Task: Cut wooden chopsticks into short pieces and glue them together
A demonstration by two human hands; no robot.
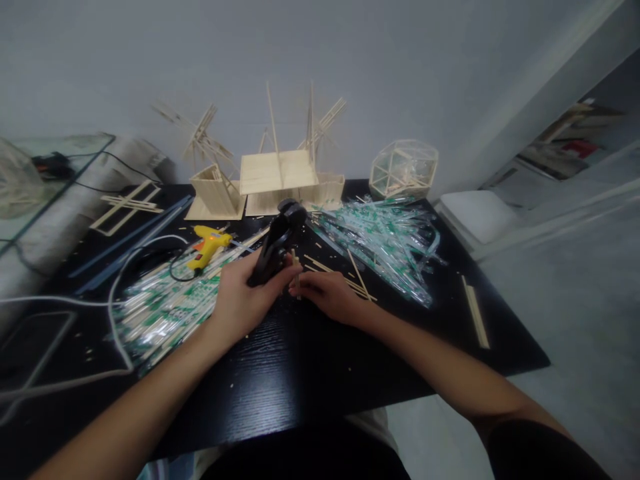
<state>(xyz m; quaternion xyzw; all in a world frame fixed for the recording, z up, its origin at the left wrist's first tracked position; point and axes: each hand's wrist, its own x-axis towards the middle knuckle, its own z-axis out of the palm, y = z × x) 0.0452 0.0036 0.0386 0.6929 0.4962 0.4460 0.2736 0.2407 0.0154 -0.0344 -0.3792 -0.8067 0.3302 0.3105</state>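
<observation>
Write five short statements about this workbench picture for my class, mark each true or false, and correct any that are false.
1. The left hand holds a black handheld tool. True.
2. The right hand has its fingers on a short, pale wooden piece. True.
3. The yellow, pistol-shaped glue gun lies to the right of the right hand. False: the glue gun lies to the left of both hands.
4. The clear, faceted container stands behind the pile of clear, green-printed plastic sleeves. True.
5. The pale wooden structures stand along the near edge of the black tabletop. False: they stand along its far side.
</observation>
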